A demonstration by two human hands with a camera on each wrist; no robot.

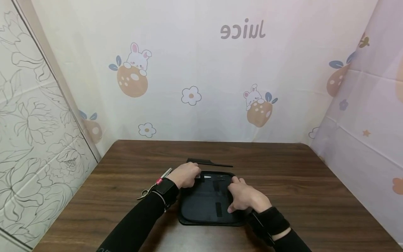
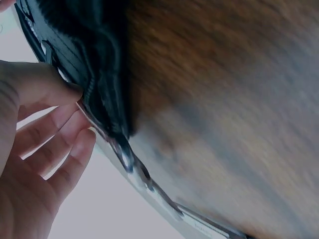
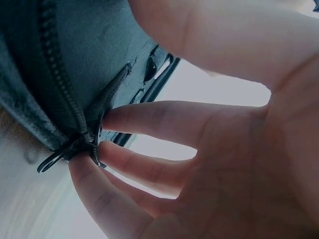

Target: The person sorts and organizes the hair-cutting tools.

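Note:
A black zippered case (image 1: pixel 204 206) lies spread flat on the table, with dark straps across its inside. My left hand (image 1: pixel 186 175) is at its upper left corner, pinching a slim silver tool whose pale tip (image 1: pixel 207 177) shows past a black band; its other end is hidden by the fingers. Thumb and fingertips come together at the case edge in the left wrist view. My right hand (image 1: pixel 247 196) rests on the case's right side, fingers fairly straight. Its fingertips (image 3: pixel 107 119) touch the corner by a zipper pull (image 3: pixel 52 159) in the right wrist view.
Scissors with a red tag (image 1: pixel 159 181) lie on the table left of the case, partly under the left wrist. A black tail comb (image 1: pixel 209 162) lies behind the case. The brown wooden table (image 1: pixel 283 168) ends at a printed curtain (image 1: pixel 195 70).

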